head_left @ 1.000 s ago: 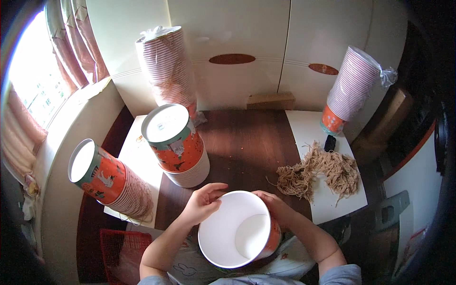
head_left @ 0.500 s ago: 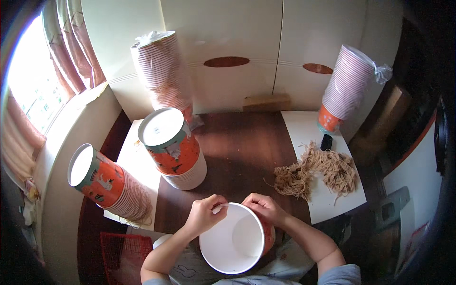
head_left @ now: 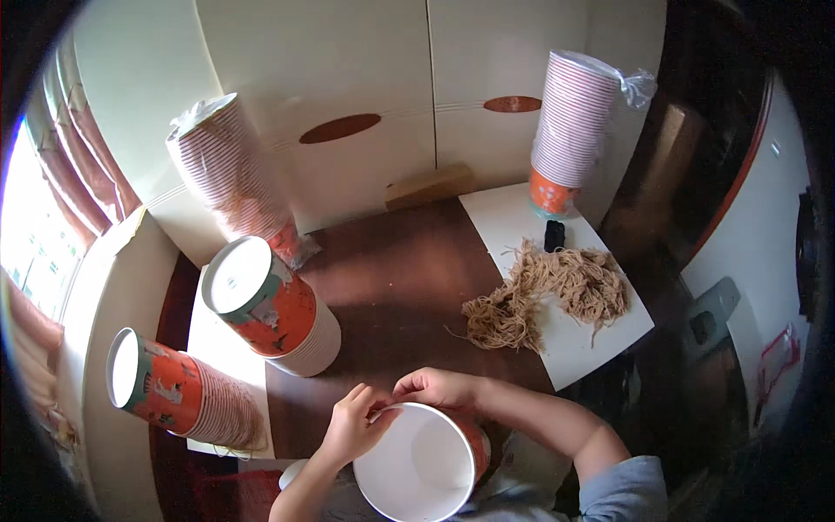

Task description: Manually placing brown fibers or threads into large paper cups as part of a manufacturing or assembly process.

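Observation:
A white-lined paper bucket [head_left: 416, 461] with an orange outside tilts toward me at the lower middle, its open mouth facing up. At its far left rim is my left hand [head_left: 355, 424], thumb and fingers pinched together. My right hand [head_left: 432, 389] lies against the far rim with curled fingers, close beside the left fingertips. Whatever is between the fingers is too small or hidden to make out. Beyond the hands, to the right, a heap of tan yarn strands [head_left: 557, 296] rests on a white sheet [head_left: 622, 326], with a small black object [head_left: 554, 236] behind it.
Two inverted bucket stacks [head_left: 277, 304] [head_left: 178, 387] stand at the left, the nearer with strands hanging around it. Tall plastic-wrapped stacks rise at the back left [head_left: 228, 165] and back right [head_left: 574, 122]. Cupboard doors [head_left: 339, 70] border the dark wooden table [head_left: 391, 270].
My left hand has come right, up to my right hand at the bucket's far rim. The view has turned, so the table things appear shifted left.

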Demonstrator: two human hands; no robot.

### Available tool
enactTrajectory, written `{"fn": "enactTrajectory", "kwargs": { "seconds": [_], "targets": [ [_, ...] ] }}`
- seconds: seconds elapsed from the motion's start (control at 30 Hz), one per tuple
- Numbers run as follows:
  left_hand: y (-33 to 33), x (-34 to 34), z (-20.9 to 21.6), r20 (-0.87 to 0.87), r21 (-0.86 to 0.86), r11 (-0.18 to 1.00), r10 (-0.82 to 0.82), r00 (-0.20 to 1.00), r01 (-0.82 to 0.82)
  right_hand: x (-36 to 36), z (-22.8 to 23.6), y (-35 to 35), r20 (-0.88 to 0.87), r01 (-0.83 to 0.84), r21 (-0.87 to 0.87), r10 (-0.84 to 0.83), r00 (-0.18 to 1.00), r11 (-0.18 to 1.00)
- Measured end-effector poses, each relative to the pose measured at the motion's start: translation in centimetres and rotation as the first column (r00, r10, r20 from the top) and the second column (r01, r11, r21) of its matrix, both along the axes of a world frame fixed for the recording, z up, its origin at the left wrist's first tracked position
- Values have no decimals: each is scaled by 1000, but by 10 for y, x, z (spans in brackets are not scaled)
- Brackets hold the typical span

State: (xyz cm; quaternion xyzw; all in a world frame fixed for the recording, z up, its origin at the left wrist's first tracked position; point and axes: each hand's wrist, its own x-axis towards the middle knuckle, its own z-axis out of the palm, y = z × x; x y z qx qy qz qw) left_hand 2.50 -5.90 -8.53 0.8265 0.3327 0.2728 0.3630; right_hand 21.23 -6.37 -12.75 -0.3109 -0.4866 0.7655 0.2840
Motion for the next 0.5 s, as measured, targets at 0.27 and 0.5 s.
{"fn": "enactTrajectory", "kwargs": {
  "seconds": [0.27,0.5],
  "targets": [
    [6,0,-2,20,-69,997,42,999,-40,-2,-3,4,-42,-22,-46,20,999,999],
    [18,-7,-15,5,-131,977,170,985,-168,52,-66,53,355,316,838,-884,306,446]
  ]
}}
